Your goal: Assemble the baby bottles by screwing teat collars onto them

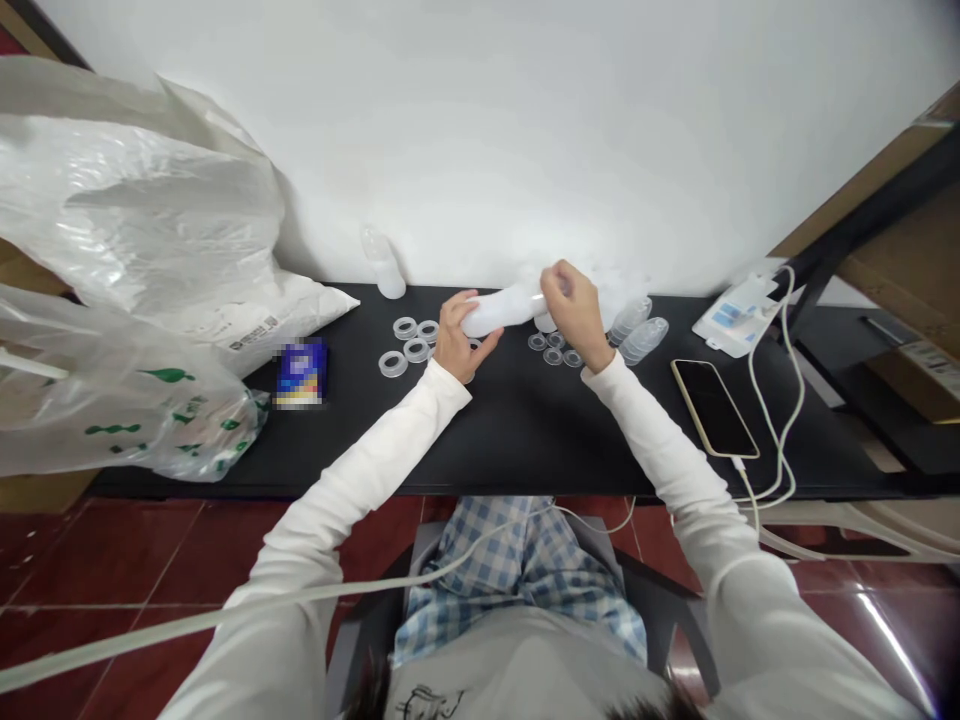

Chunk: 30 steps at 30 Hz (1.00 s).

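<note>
My left hand (456, 338) grips the left end of a translucent white plastic bottle (501, 310) held sideways above the black table (525, 430). The fingers of my right hand (574, 310) are closed on the bottle's right end, at its neck. Several clear plastic rings (409, 345) lie on the table left of my left hand. Small clear caps (553, 348) lie under my right hand. Two clear bottles (637, 330) lie on their sides just right of my right hand. Another bottle (382, 262) stands by the wall.
Large plastic bags (135, 300) fill the table's left end, with a blue box (300, 372) beside them. A phone (714, 407) on a white cable (780, 400) lies at the right, near a white pack (739, 315). A shelf frame (862, 220) stands at far right.
</note>
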Motion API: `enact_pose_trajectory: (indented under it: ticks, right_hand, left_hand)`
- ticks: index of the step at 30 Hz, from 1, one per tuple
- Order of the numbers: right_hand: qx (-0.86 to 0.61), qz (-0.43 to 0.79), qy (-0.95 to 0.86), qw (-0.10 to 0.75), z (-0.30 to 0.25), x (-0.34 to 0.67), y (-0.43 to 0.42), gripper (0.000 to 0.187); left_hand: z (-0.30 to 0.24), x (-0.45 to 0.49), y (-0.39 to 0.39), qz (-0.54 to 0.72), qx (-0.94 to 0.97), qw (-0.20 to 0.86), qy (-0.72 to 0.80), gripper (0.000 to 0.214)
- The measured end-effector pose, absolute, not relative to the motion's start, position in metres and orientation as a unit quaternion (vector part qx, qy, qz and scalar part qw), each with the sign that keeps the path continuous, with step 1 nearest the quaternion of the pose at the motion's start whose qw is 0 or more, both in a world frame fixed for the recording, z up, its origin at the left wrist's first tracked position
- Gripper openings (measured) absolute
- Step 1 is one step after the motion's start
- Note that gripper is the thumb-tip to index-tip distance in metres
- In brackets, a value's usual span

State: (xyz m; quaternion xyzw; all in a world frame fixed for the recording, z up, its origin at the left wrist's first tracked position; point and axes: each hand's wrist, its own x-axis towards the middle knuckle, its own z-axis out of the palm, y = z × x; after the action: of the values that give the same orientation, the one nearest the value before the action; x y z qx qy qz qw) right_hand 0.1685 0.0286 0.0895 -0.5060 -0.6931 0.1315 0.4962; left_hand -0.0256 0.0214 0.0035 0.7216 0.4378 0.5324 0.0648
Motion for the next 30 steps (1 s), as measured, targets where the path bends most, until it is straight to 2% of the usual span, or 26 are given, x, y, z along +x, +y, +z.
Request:
enact_pose_trajectory:
  ticks: [4,8,10,13,17,21,23,27,30]
  right_hand:
    - [-0.554,0.204,-0.620,0.517,0.059,0.181,0.010,0.050]
    - [-0.558,0.137,-0.619,0.536,0.037,0.183,-0.003,0.056]
    - [-0.509,0.074,-0.694,0.504,0.031,0.188,-0.007,0.053]
    - [-0.409,0.031,-0.826,0.387,0.024,0.200,-0.008,0.041]
    - [-0.370,0.060,-0.879,0.294,0.016,0.217,-0.008,0.025]
    - [-0.363,0.105,-0.891,0.250,0.014,0.229,-0.013,0.012]
    - [-0.364,0.105,-0.895,0.236,0.015,0.232,-0.014,0.011]
    - [-0.346,0.041,-0.912,0.218,0.011,0.239,-0.012,0.016]
    - [-0.334,-0.067,-0.903,0.263,0.003,0.255,-0.005,0.019]
  left_hand:
    - [0.002,-0.022,0.014,0.534,0.724,0.161,0.407,0.075]
    - [0.005,-0.011,0.003,0.568,0.650,0.283,0.419,0.068]
    - [0.005,-0.009,0.006,0.584,0.579,0.373,0.429,0.068]
    - [0.005,-0.015,0.016,0.595,0.487,0.464,0.440,0.071]
    - [0.009,-0.023,0.022,0.609,0.473,0.448,0.453,0.069]
    - [0.012,-0.018,0.016,0.593,0.503,0.457,0.432,0.070]
    - [0.010,-0.012,0.012,0.583,0.499,0.481,0.424,0.069]
    - [0.007,-0.004,0.010,0.568,0.436,0.530,0.453,0.061]
    - [0.009,-0.006,0.012,0.575,0.356,0.568,0.470,0.054]
